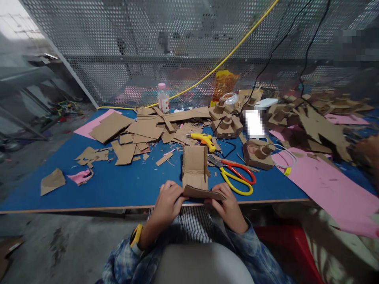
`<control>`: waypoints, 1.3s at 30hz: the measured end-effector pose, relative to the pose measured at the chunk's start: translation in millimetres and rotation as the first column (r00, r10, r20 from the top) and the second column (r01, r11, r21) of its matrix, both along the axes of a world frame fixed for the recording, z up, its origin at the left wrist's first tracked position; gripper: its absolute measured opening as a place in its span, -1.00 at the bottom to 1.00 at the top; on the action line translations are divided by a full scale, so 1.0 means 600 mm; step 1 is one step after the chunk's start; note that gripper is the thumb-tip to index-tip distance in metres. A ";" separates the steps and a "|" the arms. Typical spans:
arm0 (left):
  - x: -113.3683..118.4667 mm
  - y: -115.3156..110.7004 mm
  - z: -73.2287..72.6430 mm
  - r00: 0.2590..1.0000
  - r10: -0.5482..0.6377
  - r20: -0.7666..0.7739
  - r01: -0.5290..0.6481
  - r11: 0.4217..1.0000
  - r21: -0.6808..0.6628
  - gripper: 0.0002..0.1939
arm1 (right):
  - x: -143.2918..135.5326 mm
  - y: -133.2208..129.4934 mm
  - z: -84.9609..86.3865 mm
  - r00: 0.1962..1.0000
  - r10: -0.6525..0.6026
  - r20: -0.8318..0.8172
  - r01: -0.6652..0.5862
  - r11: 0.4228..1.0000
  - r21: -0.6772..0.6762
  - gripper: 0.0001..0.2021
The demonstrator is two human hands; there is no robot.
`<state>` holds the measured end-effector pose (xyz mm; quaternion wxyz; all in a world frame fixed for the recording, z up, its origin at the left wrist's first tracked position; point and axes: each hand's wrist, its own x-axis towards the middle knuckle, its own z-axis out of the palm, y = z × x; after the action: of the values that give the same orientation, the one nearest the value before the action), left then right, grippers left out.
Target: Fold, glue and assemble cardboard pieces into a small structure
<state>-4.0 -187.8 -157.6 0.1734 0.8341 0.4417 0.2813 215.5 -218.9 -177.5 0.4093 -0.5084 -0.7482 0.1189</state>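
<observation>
A folded cardboard piece lies at the blue table's front edge, its near flap raised. My left hand is closed on the flap's left end. At its right end, my right hand pinches the same flap between thumb and fingers. Just right of the cardboard are scissors with one red and one yellow handle. A yellow glue gun rests behind the cardboard.
Cardboard scraps cover the back left of the blue table. A bottle stands behind them. Cardboard models and pink sheets lie to the right. Another person's hand shows at the far right.
</observation>
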 end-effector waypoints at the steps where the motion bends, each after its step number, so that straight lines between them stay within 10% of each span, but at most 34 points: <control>1: 0.000 0.000 -0.002 1.000 -0.011 0.016 0.011 1.000 0.016 -0.90 | 0.001 0.002 0.000 1.000 0.010 -0.009 -0.010 1.000 0.001 -0.94; 21: 0.002 0.004 -0.021 0.999 0.028 0.036 -0.032 0.993 0.116 -0.83 | 0.000 0.012 0.015 0.990 0.108 0.094 -0.110 0.994 0.017 -0.92; 39: 0.007 0.003 -0.017 0.995 0.085 -0.045 -0.086 0.996 -0.021 -0.82 | -0.004 0.045 0.020 0.993 -0.019 0.114 0.059 0.933 -0.356 -0.68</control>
<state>0.3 -185.9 -167.7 0.1611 0.8185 0.4839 0.2646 212.9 -191.8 -165.5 0.2706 -0.5950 -0.7249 0.2174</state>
